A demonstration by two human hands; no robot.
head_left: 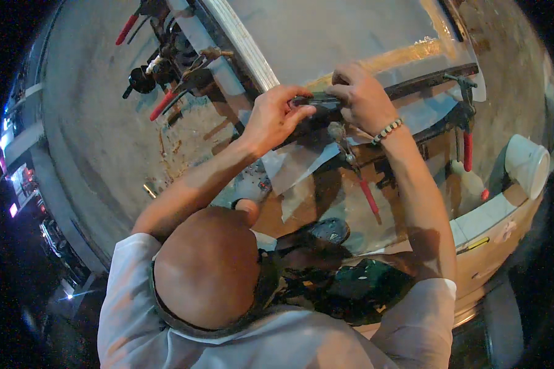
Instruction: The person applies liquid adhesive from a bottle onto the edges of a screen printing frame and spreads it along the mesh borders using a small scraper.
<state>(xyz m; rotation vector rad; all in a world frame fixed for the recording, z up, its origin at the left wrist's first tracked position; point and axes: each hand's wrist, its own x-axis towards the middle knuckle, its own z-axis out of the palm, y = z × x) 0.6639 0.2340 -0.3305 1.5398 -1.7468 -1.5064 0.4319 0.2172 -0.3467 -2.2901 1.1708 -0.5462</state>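
My left hand (276, 120) and my right hand (364, 101), a beaded bracelet at its wrist, meet at the near edge of a large grey panel (351, 31). Between their fingertips is a small dark, flat piece (319, 99), pinched from both sides; its exact kind is unclear. Amber, glossy strips (381, 59) border the panel. A dark bar (431, 82) runs along its near edge, and a whitish ribbed strip (243, 43) along its left side. Just below my right hand is a clamp with a red handle (369, 197).
More red-handled clamps (163, 106) grip the left side, and another clamp (468, 147) holds the right end. Translucent sheeting (295, 166) hangs under the near edge. A white bucket (526, 165) and a pale bottle with a red cap (469, 180) stand at the right.
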